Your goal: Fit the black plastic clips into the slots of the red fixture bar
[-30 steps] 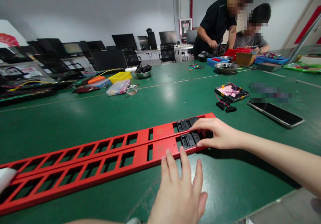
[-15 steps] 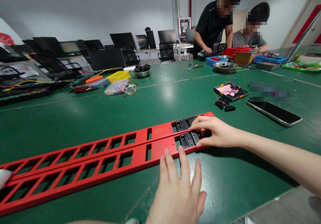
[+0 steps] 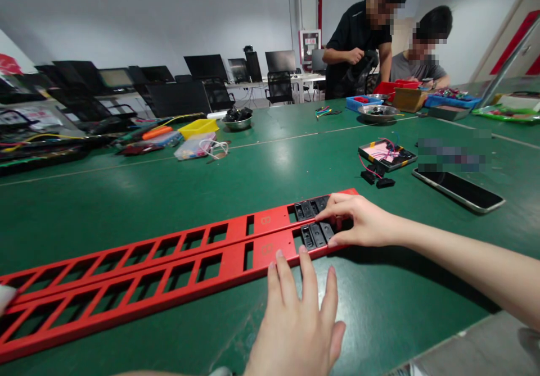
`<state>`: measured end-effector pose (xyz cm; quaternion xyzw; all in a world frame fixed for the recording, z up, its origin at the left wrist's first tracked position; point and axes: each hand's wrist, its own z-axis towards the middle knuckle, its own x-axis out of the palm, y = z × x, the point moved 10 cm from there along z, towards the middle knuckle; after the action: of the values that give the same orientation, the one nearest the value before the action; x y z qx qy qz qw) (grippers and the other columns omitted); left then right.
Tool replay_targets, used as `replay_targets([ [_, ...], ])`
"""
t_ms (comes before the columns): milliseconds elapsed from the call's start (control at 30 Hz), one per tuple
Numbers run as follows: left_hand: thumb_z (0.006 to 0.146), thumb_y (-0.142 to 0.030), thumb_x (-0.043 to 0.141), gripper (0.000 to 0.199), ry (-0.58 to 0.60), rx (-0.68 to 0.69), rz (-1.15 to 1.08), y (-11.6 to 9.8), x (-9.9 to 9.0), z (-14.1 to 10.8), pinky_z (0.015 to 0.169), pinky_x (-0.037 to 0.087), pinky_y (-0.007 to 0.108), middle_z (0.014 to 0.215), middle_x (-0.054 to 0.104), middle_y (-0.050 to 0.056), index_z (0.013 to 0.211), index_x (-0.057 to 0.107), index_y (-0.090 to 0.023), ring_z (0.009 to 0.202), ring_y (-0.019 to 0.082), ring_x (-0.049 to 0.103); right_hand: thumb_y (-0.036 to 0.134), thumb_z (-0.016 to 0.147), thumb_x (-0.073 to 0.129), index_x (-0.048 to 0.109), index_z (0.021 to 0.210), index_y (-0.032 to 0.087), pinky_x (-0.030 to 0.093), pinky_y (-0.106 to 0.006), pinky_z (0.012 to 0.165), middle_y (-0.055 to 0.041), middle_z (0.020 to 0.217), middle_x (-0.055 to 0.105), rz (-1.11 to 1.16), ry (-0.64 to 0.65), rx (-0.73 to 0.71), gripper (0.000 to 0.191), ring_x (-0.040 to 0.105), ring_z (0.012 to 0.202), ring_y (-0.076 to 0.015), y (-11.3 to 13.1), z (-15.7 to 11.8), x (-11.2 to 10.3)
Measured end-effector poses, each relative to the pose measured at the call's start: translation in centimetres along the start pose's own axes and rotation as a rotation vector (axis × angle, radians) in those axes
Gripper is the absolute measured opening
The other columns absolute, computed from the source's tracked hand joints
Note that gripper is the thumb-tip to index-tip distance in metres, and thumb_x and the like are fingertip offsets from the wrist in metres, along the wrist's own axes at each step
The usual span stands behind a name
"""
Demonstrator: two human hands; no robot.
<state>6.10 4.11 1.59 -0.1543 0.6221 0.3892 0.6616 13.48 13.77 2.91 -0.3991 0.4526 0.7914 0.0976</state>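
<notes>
Two long red slotted rails, the near rail (image 3: 232, 261) and the far rail (image 3: 238, 230), lie side by side on the green table. Small black plastic modules (image 3: 311, 235) fill part of the near rail's right-hand opening, and similar black modules (image 3: 306, 211) sit in the far rail. My right hand (image 3: 365, 221) reaches over the near rail from the right, thumb and fingers closed around the row's end module, which they partly hide. My left hand (image 3: 297, 320) is open, fingers spread, with fingertips at the near rail's front edge.
A phone (image 3: 459, 189) and a tray of wired parts (image 3: 387, 154) lie to the right. Farther back are metal bowls (image 3: 238, 122), a yellow bin (image 3: 198, 128) and bagged items. Two people work across the table. A white object (image 3: 6, 296) touches the rails' left end.
My hands and the rails hold almost the same positions. Across the table, the standing person has raised one hand, with a dark item lifted off the table.
</notes>
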Motion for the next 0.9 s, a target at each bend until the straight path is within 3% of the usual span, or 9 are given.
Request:
replay_targets([
  [300,0.081,-0.052,0.03,0.051,0.002,0.0,0.025,-0.2,0.3,-0.2,0.084,0.037,0.059,0.124,0.045,0.024,0.121,0.045,-0.025,0.111,0.048,0.035,0.031,0.065,0.067,0.061,0.104,0.016,0.044,-0.029,0.07,-0.0063,0.085,0.057,-0.061,0.009,-0.033,0.043,0.053,0.079,-0.0156,0.6,-0.1,0.1],
  [533,0.081,-0.051,0.03,0.05,0.013,0.007,0.027,-0.1,0.5,-0.2,0.082,0.038,0.059,0.123,0.046,0.023,0.121,0.046,-0.026,0.109,0.048,0.038,0.042,0.066,0.063,0.057,0.107,0.015,0.046,-0.028,0.07,-0.0093,0.096,0.056,-0.034,0.004,-0.092,0.049,0.054,0.084,-0.0163,1.0,-0.4,0.0],
  [700,0.081,-0.051,0.03,0.05,0.023,0.011,0.026,-0.1,0.6,-0.2,0.084,0.037,0.059,0.124,0.045,0.023,0.123,0.043,-0.027,0.111,0.047,0.037,0.028,0.08,0.049,0.061,0.088,0.015,0.044,-0.03,0.077,-0.0095,0.092,0.056,-0.136,-0.081,-0.162,0.02,0.053,0.085,-0.0151,2.0,-0.9,-0.5],
  [900,0.08,-0.054,0.03,0.052,0.026,-0.003,0.014,-0.1,0.8,-0.3,0.084,0.037,0.059,0.124,0.045,0.022,0.123,0.043,-0.027,0.112,0.047,0.036,0.021,0.08,0.047,0.062,0.072,0.015,0.043,-0.025,0.064,-0.0072,0.077,0.054,-0.218,-0.074,-0.234,0.018,0.051,0.071,-0.013,2.5,-1.2,-0.2],
])
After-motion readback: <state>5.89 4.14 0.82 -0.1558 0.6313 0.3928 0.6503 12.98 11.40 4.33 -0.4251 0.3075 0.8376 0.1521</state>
